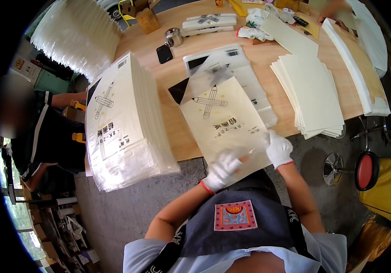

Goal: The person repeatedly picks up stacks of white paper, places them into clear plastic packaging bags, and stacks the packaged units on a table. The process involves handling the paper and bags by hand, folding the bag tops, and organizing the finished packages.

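A clear plastic bag (211,129) printed with crossed pencils lies at the table's front edge with cream paper (245,102) inside it. My right hand (278,149), in a white glove with a red cuff, is closed on the bag's near right edge. My left hand (225,170), gloved the same way, is at the near end of the bag; its fingers are smeared by motion. Blurred clear film shows between the two hands. Beneath and beyond lie more flat plastic bags (254,86). To the left stands a thick stack of filled bags (127,113).
Fanned cream sheets (311,95) lie to the right, beside a long white-edged stack (352,68). A phone (164,53) and a metal cup (173,37) lie farther back. Other people are at the left (45,132) and far right (368,36). A stool (367,170) stands at the right.
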